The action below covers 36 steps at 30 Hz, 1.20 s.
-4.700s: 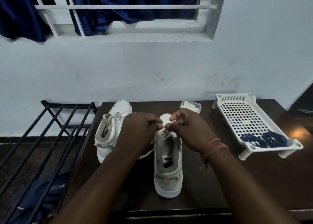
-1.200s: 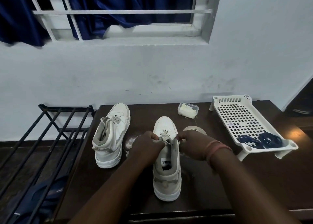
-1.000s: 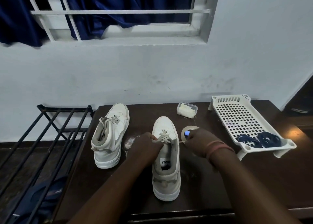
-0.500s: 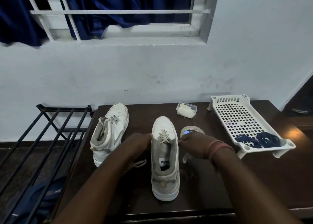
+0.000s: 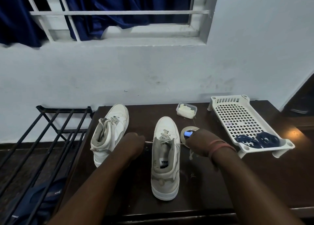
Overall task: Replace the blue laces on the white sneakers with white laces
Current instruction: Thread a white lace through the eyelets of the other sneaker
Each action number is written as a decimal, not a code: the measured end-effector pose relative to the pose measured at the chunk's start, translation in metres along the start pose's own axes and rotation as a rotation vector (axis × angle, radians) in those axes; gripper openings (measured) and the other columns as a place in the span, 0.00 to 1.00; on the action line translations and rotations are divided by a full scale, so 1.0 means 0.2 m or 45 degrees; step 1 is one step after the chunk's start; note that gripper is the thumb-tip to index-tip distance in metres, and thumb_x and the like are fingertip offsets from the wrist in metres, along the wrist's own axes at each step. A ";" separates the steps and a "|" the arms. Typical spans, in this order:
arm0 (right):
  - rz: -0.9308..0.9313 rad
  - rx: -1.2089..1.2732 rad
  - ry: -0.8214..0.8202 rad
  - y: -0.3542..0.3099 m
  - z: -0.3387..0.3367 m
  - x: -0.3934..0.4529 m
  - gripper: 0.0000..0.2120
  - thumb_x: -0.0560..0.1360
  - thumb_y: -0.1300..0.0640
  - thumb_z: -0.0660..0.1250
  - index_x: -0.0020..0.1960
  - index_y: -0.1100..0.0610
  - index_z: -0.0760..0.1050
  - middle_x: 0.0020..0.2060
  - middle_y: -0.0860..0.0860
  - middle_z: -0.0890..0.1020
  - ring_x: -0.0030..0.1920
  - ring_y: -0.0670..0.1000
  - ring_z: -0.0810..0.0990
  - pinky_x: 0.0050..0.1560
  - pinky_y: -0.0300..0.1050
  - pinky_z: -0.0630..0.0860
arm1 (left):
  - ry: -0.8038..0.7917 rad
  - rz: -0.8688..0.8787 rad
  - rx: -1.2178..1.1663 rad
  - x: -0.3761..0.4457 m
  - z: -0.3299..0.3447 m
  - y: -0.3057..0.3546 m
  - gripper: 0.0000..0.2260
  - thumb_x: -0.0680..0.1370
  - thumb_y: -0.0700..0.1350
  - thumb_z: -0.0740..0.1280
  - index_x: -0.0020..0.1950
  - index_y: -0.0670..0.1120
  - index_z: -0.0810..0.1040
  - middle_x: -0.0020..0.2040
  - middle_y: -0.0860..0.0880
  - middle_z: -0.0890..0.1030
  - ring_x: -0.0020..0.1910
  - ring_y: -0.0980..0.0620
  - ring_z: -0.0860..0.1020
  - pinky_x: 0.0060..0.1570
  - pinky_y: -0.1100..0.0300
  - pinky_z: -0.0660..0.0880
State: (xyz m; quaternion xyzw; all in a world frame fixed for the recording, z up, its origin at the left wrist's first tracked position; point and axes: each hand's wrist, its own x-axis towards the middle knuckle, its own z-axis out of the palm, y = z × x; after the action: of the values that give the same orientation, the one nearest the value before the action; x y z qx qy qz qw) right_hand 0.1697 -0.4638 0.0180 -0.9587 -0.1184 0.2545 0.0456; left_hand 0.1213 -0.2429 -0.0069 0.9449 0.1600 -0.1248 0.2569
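— So where are the hands sitting?

— Either side of the near sneaker (image 5: 165,158), which is standing near the desk's (image 5: 254,178) front edge, toe to the wall. The left hand (image 5: 133,145) is curling into a fist and pinching one end of the white lace (image 5: 165,134), which is stretching taut out of the shoe's left side. The right hand (image 5: 198,142) is gripping the other end, pulled out to the right, with loose lace dangling under the wrist.

— Is the lace sitting in the eyelets?

— It is crossing over the tongue in the upper rows; I cannot tell how many.

— And the other shoe?

— The far sneaker (image 5: 108,134) is standing by the desk's left edge, already wearing pale laces, and touching neither hand.

— The blue laces?

— The blue laces (image 5: 258,140) are lying coiled in two bundles at the near end of the white tray (image 5: 237,116), which is occupying the desk's right side.

— Anything else?

— A tape roll (image 5: 184,131) is lying just beyond the right hand, something light blue inside it, and a small box (image 5: 186,110) is resting by the back edge. A black rack (image 5: 51,134) is standing just left of the desk.
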 end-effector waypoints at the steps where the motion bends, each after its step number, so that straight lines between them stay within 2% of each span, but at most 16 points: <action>1: 0.026 0.054 0.045 0.00 0.01 0.01 0.15 0.79 0.59 0.57 0.63 0.56 0.74 0.63 0.57 0.78 0.56 0.57 0.76 0.52 0.43 0.69 | 0.015 -0.017 -0.067 -0.01 0.00 0.01 0.13 0.83 0.46 0.56 0.54 0.40 0.77 0.56 0.40 0.79 0.56 0.43 0.77 0.47 0.57 0.67; 4: 0.062 0.325 0.103 0.03 0.06 0.05 0.16 0.78 0.51 0.60 0.63 0.56 0.74 0.58 0.54 0.81 0.52 0.54 0.79 0.52 0.41 0.71 | 0.035 -0.045 -0.286 -0.04 0.02 0.03 0.15 0.83 0.54 0.59 0.46 0.44 0.76 0.48 0.45 0.80 0.50 0.46 0.78 0.48 0.54 0.70; 6: 0.128 0.485 0.093 0.02 0.08 0.04 0.29 0.73 0.35 0.62 0.60 0.59 0.75 0.46 0.51 0.82 0.45 0.51 0.79 0.46 0.41 0.72 | 0.026 -0.047 -0.339 -0.06 0.02 0.04 0.18 0.83 0.57 0.59 0.46 0.44 0.77 0.45 0.46 0.81 0.46 0.47 0.79 0.47 0.54 0.71; 7: 0.154 0.531 0.123 0.01 0.07 0.03 0.38 0.68 0.29 0.61 0.61 0.61 0.73 0.44 0.51 0.79 0.46 0.53 0.80 0.47 0.42 0.73 | 0.064 -0.043 -0.353 -0.07 0.02 0.05 0.19 0.83 0.58 0.58 0.45 0.44 0.77 0.44 0.47 0.81 0.46 0.48 0.79 0.48 0.54 0.71; 8: 0.177 0.556 0.201 0.01 0.06 0.02 0.41 0.67 0.29 0.62 0.64 0.63 0.70 0.47 0.53 0.78 0.51 0.56 0.80 0.50 0.44 0.73 | 0.133 -0.019 -0.354 -0.08 0.02 0.06 0.19 0.83 0.59 0.59 0.44 0.46 0.77 0.43 0.48 0.81 0.47 0.47 0.80 0.50 0.54 0.73; 10: 0.218 0.663 0.426 -0.01 0.01 -0.01 0.30 0.72 0.43 0.67 0.65 0.63 0.67 0.55 0.57 0.77 0.57 0.58 0.78 0.54 0.45 0.72 | 0.295 0.076 -0.334 -0.09 0.02 0.09 0.18 0.81 0.60 0.61 0.43 0.48 0.78 0.42 0.51 0.82 0.48 0.48 0.80 0.51 0.53 0.75; 13: 0.014 0.884 0.678 -0.07 -0.06 -0.07 0.13 0.75 0.60 0.63 0.59 0.58 0.70 0.51 0.56 0.79 0.49 0.54 0.78 0.47 0.41 0.68 | 0.312 0.127 -0.409 -0.14 -0.01 0.14 0.17 0.76 0.61 0.68 0.40 0.48 0.81 0.36 0.53 0.83 0.39 0.56 0.81 0.41 0.58 0.74; 15: -0.165 0.984 0.689 -0.13 -0.08 -0.10 0.10 0.75 0.65 0.60 0.53 0.56 0.74 0.45 0.52 0.82 0.44 0.50 0.79 0.45 0.42 0.72 | 0.183 0.087 -0.490 -0.16 -0.02 0.14 0.16 0.72 0.60 0.74 0.39 0.47 0.83 0.34 0.52 0.84 0.33 0.57 0.81 0.35 0.62 0.73; 17: -0.312 1.146 0.563 -0.17 -0.05 -0.11 0.12 0.73 0.71 0.57 0.46 0.59 0.76 0.39 0.55 0.83 0.36 0.47 0.80 0.39 0.42 0.77 | 0.037 0.033 -0.694 -0.16 -0.02 0.13 0.11 0.72 0.52 0.76 0.40 0.43 0.85 0.37 0.44 0.85 0.32 0.52 0.80 0.36 0.60 0.76; 19: -0.383 1.077 0.525 -0.20 -0.05 -0.12 0.11 0.73 0.71 0.60 0.43 0.59 0.78 0.35 0.52 0.84 0.32 0.43 0.80 0.37 0.38 0.77 | -0.095 -0.092 -0.971 -0.15 -0.02 0.12 0.09 0.75 0.43 0.74 0.46 0.36 0.84 0.43 0.34 0.85 0.35 0.46 0.81 0.37 0.56 0.79; 22: -0.436 0.758 0.551 -0.19 -0.04 -0.11 0.09 0.71 0.65 0.68 0.41 0.53 0.83 0.33 0.44 0.83 0.34 0.35 0.79 0.39 0.30 0.74 | -0.292 -0.266 -1.180 -0.14 -0.03 0.13 0.09 0.79 0.38 0.70 0.54 0.33 0.82 0.52 0.34 0.84 0.41 0.45 0.82 0.37 0.57 0.82; 25: -0.402 0.539 0.541 -0.21 -0.01 -0.11 0.08 0.70 0.63 0.69 0.42 0.51 0.84 0.38 0.46 0.85 0.40 0.41 0.81 0.41 0.34 0.73 | -0.404 -0.355 -1.304 -0.14 -0.02 0.11 0.06 0.81 0.39 0.66 0.53 0.38 0.81 0.49 0.40 0.85 0.41 0.49 0.82 0.36 0.58 0.81; 28: -0.341 0.416 0.520 -0.24 0.02 -0.10 0.07 0.71 0.60 0.69 0.44 0.51 0.84 0.41 0.46 0.85 0.45 0.45 0.81 0.39 0.33 0.69 | -0.483 -0.404 -1.403 -0.13 -0.01 0.09 0.06 0.82 0.40 0.65 0.49 0.42 0.81 0.47 0.44 0.85 0.43 0.49 0.82 0.42 0.56 0.82; 31: -0.331 0.375 0.524 -0.26 0.06 -0.08 0.08 0.72 0.60 0.66 0.41 0.52 0.84 0.39 0.47 0.85 0.44 0.49 0.81 0.42 0.37 0.72 | -0.506 -0.395 -1.423 -0.11 -0.01 0.08 0.05 0.82 0.41 0.66 0.52 0.40 0.81 0.52 0.41 0.84 0.45 0.48 0.82 0.48 0.54 0.81; 34: -0.308 0.360 0.539 -0.27 0.08 -0.08 0.09 0.71 0.60 0.64 0.40 0.53 0.84 0.37 0.49 0.85 0.42 0.51 0.82 0.45 0.44 0.78 | -0.510 -0.391 -1.431 -0.11 -0.01 0.08 0.05 0.82 0.41 0.66 0.51 0.41 0.81 0.52 0.41 0.84 0.43 0.48 0.82 0.48 0.55 0.81; 36: -0.298 0.393 0.552 -0.27 0.08 -0.08 0.09 0.71 0.60 0.64 0.39 0.54 0.84 0.36 0.49 0.85 0.41 0.50 0.82 0.44 0.45 0.78 | -0.507 -0.393 -1.442 -0.11 -0.01 0.09 0.05 0.82 0.41 0.67 0.50 0.41 0.81 0.52 0.41 0.84 0.43 0.49 0.83 0.47 0.55 0.81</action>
State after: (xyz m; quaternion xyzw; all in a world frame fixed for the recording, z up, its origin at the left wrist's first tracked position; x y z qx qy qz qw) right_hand 0.1367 -0.4142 0.0198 -0.9523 -0.1757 0.0518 0.2442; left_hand 0.1071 -0.2612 0.0096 0.5864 0.2851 -0.2302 0.7224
